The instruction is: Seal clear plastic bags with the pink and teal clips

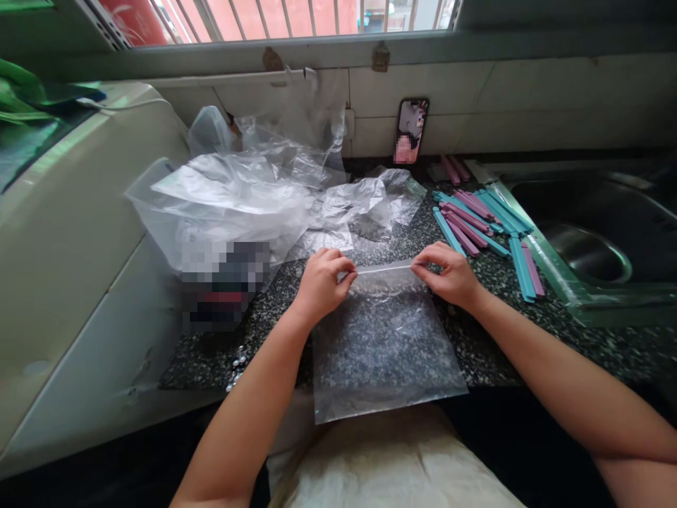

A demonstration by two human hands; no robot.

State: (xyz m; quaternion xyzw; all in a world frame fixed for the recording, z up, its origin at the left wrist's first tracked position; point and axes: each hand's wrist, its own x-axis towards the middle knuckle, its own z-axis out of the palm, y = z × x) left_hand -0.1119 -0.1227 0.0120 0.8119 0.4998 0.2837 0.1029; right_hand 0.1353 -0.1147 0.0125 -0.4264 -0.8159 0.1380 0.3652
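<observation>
A clear plastic bag (388, 346) lies flat over the counter's front, its lower end reaching past the edge. My left hand (325, 282) pinches the bag's far left corner between thumb and fingers. At the far right corner, my right hand (444, 274) pinches the same edge, where a pale strip runs between the two hands. Nothing shows inside the bag. Just beyond my right hand is a loose pile of teal (522, 269) and purple plastic strips (465, 233), which look like bag sealing clips.
Crumpled clear bags (238, 190) heap at the back left, by a blurred dark object (227, 289). A phone (410, 130) leans on the tiled wall. The sink (587, 240) is at right, a white appliance (79, 282) at left. Small shiny beads (238, 363) lie near my left forearm.
</observation>
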